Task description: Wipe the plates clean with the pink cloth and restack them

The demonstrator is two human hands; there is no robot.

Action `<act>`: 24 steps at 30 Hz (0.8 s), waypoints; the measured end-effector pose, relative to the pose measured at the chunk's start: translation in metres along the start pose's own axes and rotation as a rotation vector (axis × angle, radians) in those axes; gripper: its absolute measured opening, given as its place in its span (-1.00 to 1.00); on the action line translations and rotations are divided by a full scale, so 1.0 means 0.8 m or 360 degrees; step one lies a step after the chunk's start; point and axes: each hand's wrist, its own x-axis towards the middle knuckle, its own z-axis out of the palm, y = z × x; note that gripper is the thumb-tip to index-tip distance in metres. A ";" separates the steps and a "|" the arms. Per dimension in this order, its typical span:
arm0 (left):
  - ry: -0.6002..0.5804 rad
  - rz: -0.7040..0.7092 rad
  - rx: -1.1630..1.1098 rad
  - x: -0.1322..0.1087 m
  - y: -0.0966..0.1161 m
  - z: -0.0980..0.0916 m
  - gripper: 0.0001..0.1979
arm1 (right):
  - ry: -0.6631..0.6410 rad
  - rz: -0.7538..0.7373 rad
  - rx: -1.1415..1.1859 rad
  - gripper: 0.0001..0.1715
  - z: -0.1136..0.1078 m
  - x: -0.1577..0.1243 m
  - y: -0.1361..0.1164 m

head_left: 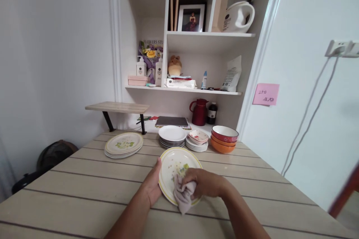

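Observation:
A cream plate [168,162] with a yellow rim and a green leaf print is tilted up toward me above the table. Its left edge is in the grip of my left hand [153,186], the thumb over the rim and the other fingers hidden behind. Bunched in my right hand [203,183] is a pale pink cloth [183,194], pressed against the lower middle of the plate's face. One end of the cloth hangs past the bottom rim. Left of this, a stack of similar plates [125,143] lies on the table.
Behind the held plate stand stacked white plates [172,133], small dishes [198,137] and nested red and orange bowls [224,140]. A raised wooden shelf [117,107] is at the back left. A red jug [199,112] and a dark bottle [212,114] stand under the wall shelves.

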 end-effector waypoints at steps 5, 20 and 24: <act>0.0223 0.0117 0.0037 0.001 -0.001 -0.002 -0.31 | 0.0159 0.0215 -0.0034 -0.53 -0.014 -0.012 0.025; 0.0433 0.0322 0.0153 -0.001 -0.003 0.005 -0.34 | 0.0794 0.0903 -0.0422 -0.70 0.006 0.022 0.020; 0.0450 0.0346 0.0165 -0.002 -0.004 0.007 -0.35 | 0.0907 0.0904 -0.0530 -0.76 0.012 0.029 0.010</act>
